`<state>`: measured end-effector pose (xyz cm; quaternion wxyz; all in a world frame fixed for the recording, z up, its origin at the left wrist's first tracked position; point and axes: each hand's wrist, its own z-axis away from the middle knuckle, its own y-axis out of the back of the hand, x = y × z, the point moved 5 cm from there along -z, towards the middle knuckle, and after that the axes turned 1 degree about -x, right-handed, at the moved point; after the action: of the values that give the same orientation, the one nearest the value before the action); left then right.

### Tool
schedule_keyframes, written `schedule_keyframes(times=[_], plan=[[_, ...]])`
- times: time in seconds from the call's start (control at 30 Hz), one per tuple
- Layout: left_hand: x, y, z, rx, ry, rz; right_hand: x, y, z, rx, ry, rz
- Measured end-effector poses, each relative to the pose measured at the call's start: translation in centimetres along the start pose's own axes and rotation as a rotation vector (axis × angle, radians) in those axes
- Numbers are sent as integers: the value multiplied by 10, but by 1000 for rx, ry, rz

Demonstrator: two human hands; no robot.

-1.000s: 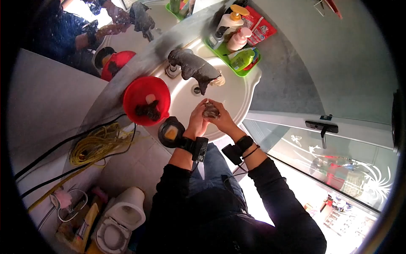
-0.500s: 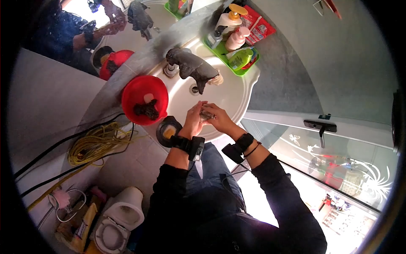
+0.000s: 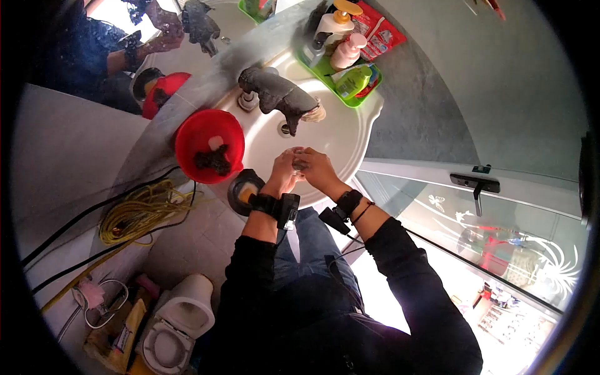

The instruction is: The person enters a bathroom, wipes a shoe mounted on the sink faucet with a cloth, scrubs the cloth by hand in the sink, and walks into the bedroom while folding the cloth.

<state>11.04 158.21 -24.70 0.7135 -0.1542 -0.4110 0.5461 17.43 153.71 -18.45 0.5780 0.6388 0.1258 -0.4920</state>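
Observation:
Over the front of the white washbasin (image 3: 340, 140), my left hand (image 3: 284, 170) and my right hand (image 3: 317, 170) are closed together around a small grey, clay-like lump (image 3: 300, 165). Only part of the lump shows between the fingers. Just beyond my hands, a dark grey, knobbly clay-like form (image 3: 278, 94) covers the tap, with a pale ribbed piece (image 3: 315, 112) at its right end. The drain (image 3: 285, 129) shows below it. Left of the basin stands a red bowl (image 3: 187, 134) with a dark brown lump (image 3: 214, 160) and a pale piece (image 3: 216, 142) inside.
A dark dish (image 3: 237, 195) with something yellowish sits near my left wrist. Pump bottles (image 3: 347, 53) and a green tube (image 3: 353, 81) stand in a green tray (image 3: 325, 81) behind right. Coiled yellow hose (image 3: 134, 212), a toilet (image 3: 178, 319) and a door handle (image 3: 476, 184) surround me.
My fingers have shifted around the lump, and my hands stay over the basin's front. The view has moved slightly; the bowl and tray stay in place.

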Motion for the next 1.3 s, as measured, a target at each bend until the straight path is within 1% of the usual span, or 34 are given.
schedule_keyframes(times=[0.13, 0.23, 0.3, 0.4, 0.5, 0.63, 0.73, 0.83, 0.93, 1.0, 1.03, 1.1, 1.13, 1.17, 1.23, 1.27, 1.3], plan=[[-1, 1, -4, 6, 2, -34, 2, -3, -1, 33, -15, -13], [-2, 5, -7, 51, -15, -46, 4, -6, -3, 31, -67, 11], [-1, 4, -8, 66, -37, -69, 4, -6, -3, 50, -122, 89], [-6, 11, -14, 113, -24, -82, 8, -8, -2, 107, -127, 102], [-9, 12, -14, 153, -20, -78, 8, -7, -3, 90, -126, 141], [-14, 14, -16, 121, -36, -57, 10, -8, -3, 69, -108, 148], [-19, 18, -21, 139, -36, -68, 13, -8, -1, 56, -163, 166], [-18, 15, -21, 116, -89, -9, 12, -6, 1, 90, -139, 143], [-16, 15, -16, 134, -55, -13, 13, -5, 1, 78, -143, 196], [-20, 20, -23, -19, -44, -19, 22, -5, 0, 62, -92, 53], [-18, 19, -20, -24, -47, -24, 22, -1, 2, 69, -88, 53], [-20, 9, -14, -175, 59, 119, 24, 7, 8, 17, -139, 2], [-20, 5, -10, -234, 117, 109, 26, 10, 11, -30, -173, -58], [-11, -6, 0, -240, 111, 104, 19, 20, 13, -23, -166, -55], [3, -26, 22, -204, 67, 67, 7, 35, 19, 5, -145, -190], [6, -33, 27, -243, 35, 60, 12, 36, 23, 95, -113, -299], [1, -29, 22, -244, 33, 60, 24, 34, 19, 96, -111, -299]])
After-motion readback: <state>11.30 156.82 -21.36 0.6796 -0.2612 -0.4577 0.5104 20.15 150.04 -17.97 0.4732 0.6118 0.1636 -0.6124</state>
